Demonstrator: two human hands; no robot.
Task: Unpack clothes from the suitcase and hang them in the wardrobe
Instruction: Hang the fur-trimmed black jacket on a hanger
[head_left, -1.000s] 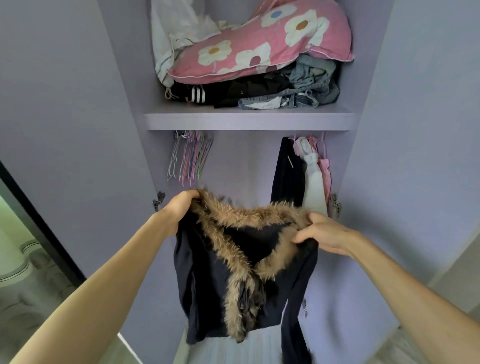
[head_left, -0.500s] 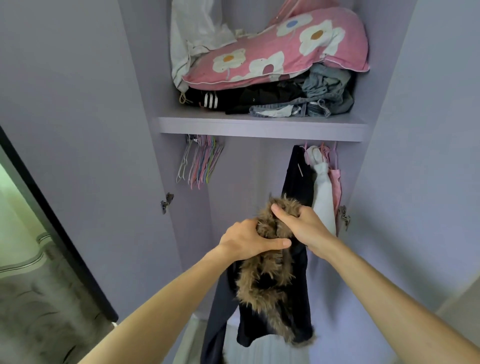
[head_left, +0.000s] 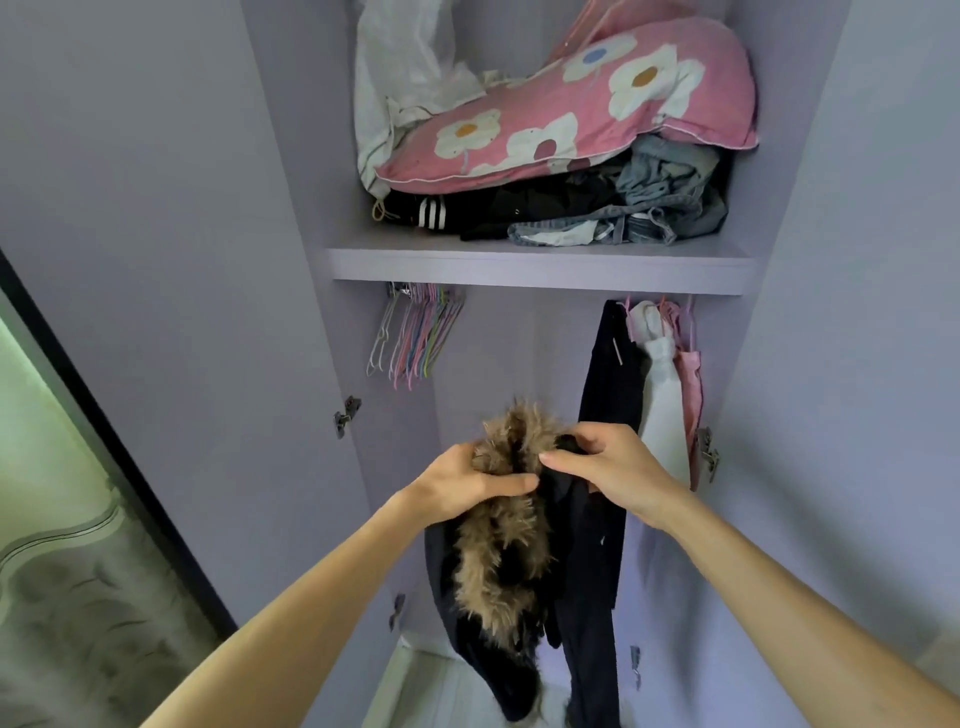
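Note:
A dark navy garment with brown fur trim (head_left: 506, 561) hangs bunched in front of the open lilac wardrobe (head_left: 540, 267). My left hand (head_left: 470, 483) grips the furry collar from the left. My right hand (head_left: 610, 470) pinches the dark fabric beside it, and the two hands nearly touch. The rest of the garment dangles below them. Empty pastel hangers (head_left: 415, 338) hang at the left end of the rail under the shelf. No suitcase is in view.
Hung at the rail's right end are a dark garment (head_left: 610, 374), a white one (head_left: 662, 410) and a pink one (head_left: 691, 395). The shelf above carries a pink flowered pillow (head_left: 571, 109), dark clothes and denim (head_left: 649, 208). Both wardrobe doors stand open; a dark-framed doorway (head_left: 78, 384) lies left.
My hands, wide apart and spreading the garment a second ago, have come together and bunched its fur collar. The view has tilted slightly upward.

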